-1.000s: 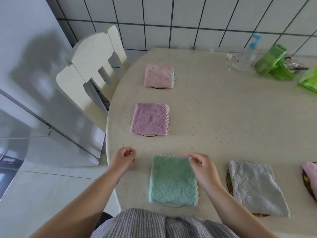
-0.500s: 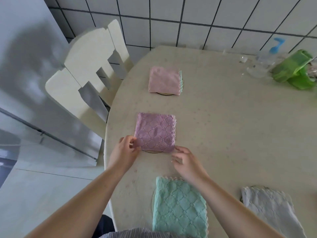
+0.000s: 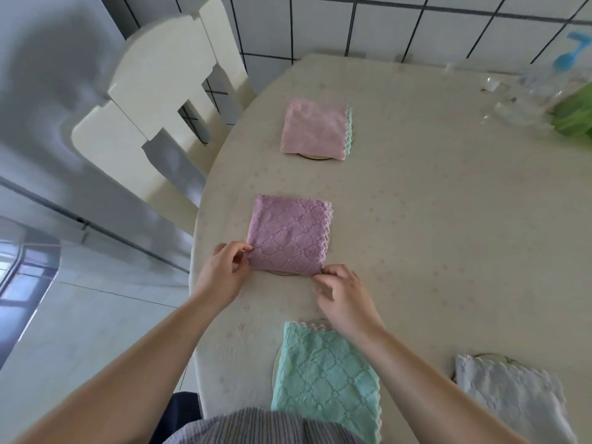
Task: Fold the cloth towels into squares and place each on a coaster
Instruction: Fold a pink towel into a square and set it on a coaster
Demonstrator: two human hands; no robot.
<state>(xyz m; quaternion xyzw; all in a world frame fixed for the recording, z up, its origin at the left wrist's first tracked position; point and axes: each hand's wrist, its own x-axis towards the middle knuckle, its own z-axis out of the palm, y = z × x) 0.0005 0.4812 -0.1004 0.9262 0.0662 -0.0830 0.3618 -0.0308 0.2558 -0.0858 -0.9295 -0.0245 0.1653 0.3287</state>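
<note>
A folded purple towel point(image 3: 290, 233) lies on a round coaster point(image 3: 282, 272) near the table's left edge. My left hand point(image 3: 224, 270) pinches the towel's near left corner. My right hand point(image 3: 341, 293) touches its near right corner with the fingertips. Farther away, a folded pink towel point(image 3: 314, 129) rests on another coaster point(image 3: 315, 157). Close to me a folded green towel point(image 3: 326, 376) covers a coaster point(image 3: 274, 370), and a folded grey towel point(image 3: 512, 398) covers one point(image 3: 480, 357) at the lower right.
The beige table point(image 3: 432, 235) curves along its left edge. A cream chair point(image 3: 153, 100) stands at the left, beside a grey fridge point(image 3: 48, 155). A clear spray bottle point(image 3: 551, 78) and green packets point(image 3: 573, 116) sit at the far right by the tiled wall.
Both hands left the green towel and reached forward to the purple towel, taking its near corners. The view tilted forward.
</note>
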